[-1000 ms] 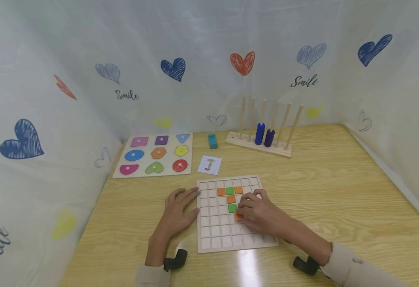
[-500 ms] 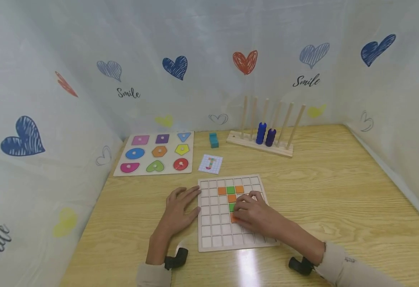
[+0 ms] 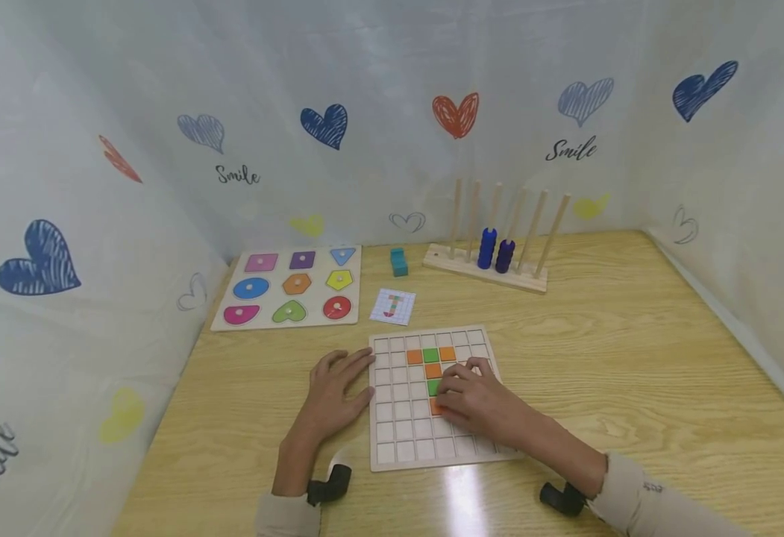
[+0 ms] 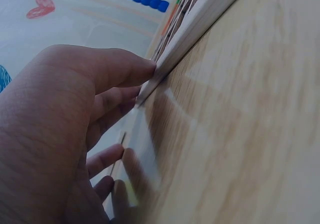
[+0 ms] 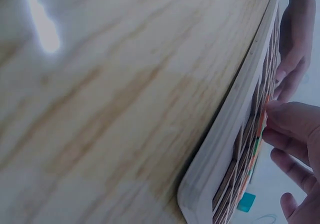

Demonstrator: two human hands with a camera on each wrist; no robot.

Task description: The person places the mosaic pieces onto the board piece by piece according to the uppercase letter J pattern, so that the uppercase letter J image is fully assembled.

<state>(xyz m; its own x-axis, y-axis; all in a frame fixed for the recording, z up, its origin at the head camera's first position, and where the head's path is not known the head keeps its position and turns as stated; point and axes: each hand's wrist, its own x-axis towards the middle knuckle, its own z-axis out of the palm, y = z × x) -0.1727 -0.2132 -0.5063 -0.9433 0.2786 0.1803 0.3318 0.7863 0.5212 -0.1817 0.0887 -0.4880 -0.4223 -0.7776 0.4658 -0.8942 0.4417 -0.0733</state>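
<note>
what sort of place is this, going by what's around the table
Probably a small play or learning corner, though the room beyond isn't shown. A shape puzzle and a peg stand sit on the wooden table, with a heart-print curtain behind.

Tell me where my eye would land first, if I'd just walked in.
Most likely on the bright orange and green tiles on the pale grid board, where the right hand is at the lowest visible orange tile and the left hand touches the board's left edge. Next might come the colourful shape puzzle, behind and left, and the blue and purple beads on their wooden peg stand, behind and right.
</note>
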